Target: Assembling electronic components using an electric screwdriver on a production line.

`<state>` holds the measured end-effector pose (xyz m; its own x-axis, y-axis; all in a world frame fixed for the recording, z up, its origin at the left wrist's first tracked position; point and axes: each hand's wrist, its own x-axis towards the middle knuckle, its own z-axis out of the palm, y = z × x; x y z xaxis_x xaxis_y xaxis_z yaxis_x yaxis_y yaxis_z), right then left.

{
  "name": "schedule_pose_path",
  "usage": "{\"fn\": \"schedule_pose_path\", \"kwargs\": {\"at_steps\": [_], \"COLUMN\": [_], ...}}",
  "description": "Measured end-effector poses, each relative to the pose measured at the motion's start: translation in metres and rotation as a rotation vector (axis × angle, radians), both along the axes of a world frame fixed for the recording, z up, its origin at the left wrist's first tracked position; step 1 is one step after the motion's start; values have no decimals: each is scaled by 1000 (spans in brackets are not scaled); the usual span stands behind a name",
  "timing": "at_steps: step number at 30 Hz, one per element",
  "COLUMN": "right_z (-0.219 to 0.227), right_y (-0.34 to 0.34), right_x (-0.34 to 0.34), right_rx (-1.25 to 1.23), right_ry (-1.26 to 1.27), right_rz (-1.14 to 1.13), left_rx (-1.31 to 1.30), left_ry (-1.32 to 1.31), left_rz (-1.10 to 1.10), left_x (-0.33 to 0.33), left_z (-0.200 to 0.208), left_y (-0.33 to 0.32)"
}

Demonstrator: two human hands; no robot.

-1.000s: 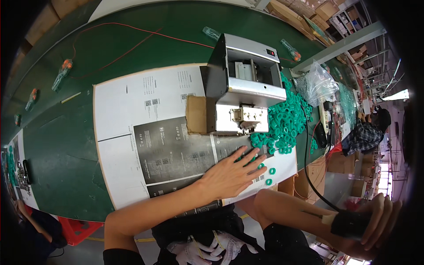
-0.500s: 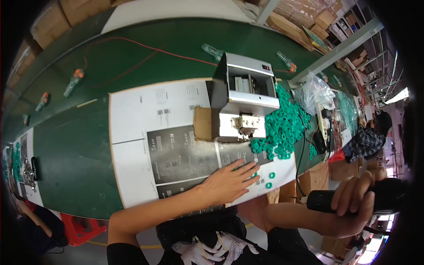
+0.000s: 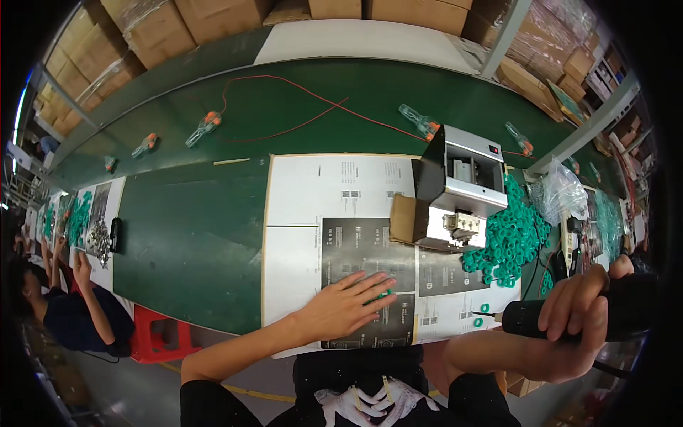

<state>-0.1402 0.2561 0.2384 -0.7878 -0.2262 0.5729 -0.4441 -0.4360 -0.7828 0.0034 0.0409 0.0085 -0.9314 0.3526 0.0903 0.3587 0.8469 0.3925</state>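
Observation:
My left hand lies palm down on the printed sheet, fingers spread. A green ring shows partly beneath its fingertips. At the right, my right hand is wrapped round a black powered screwdriver, whose thin bit points left. Close to the bit's tip lie two loose green rings; I cannot tell whether it touches them. Beyond them spreads a heap of green rings, beside a silver-and-black machine with a metal block at its front.
A piece of cardboard leans at the machine's left side. Clear plastic bags and cables lie right of the heap. A red wire crosses the green bench. Another person works at the far left, near a red stool.
The whole view has swung left. My left hand has slid leftward across the sheet, with a ring under its fingers. The screwdriver's bit now shows beside the two loose rings.

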Motion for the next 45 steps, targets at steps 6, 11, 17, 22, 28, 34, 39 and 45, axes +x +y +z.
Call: {"fn": "schedule_pose_path", "kwargs": {"at_steps": [6, 11, 17, 22, 28, 34, 39, 45], "right_z": [6, 3, 3, 7, -1, -7, -1, -17], "right_y": [-22, -29, -30, -23, -37, -29, -18, -18], "right_x": [7, 0, -10, -18, -15, -32, -34, -30], "right_rx": [64, 96, 0, -66, -133, -138, -92, -64], "right_ry": [-30, 11, -18, -27, 43, 50, 20, 149], "right_rz": [104, 97, 56, 50, 30, 4, -43, -73], "left_rx": [-131, -218, -139, 226, -35, -111, 81, 185], "left_ry": [-33, -5, 69, 493, 603, 164, 262, 242], "left_rz": [276, 456, 558, 469, 360, 282, 377, 404], "left_x": [26, 34, 21, -97, -314, -341, -241, -59], "left_z": [14, 15, 30, 37, -14, -17, 14, 40], "left_y": [-45, -69, -70, -115, -182, -193, -179, -91]}}
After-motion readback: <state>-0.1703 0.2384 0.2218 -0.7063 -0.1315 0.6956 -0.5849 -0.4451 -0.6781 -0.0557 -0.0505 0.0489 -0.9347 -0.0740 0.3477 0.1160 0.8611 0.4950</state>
